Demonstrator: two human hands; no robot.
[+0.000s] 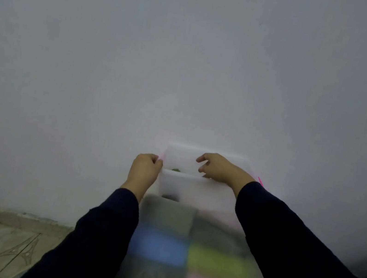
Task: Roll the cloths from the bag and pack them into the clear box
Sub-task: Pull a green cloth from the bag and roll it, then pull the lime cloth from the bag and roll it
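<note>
Translucent white plastic box (194,186) sat against the wall, w/ something small and green (176,169) inside, too blurred to name. Left hand (144,172) had its grip clamped on the box's left rim; right hand (219,168) hovered over the opening, fingers loosely curled, holding nothing. Blurred multicolour folded cloths (185,253) lay in front, apparently unrolled. Judged early: most rolling and packing left.

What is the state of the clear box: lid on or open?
Open. The clear box shows a bare top rim; the right hand reaches into it, and something green shows inside.
</note>
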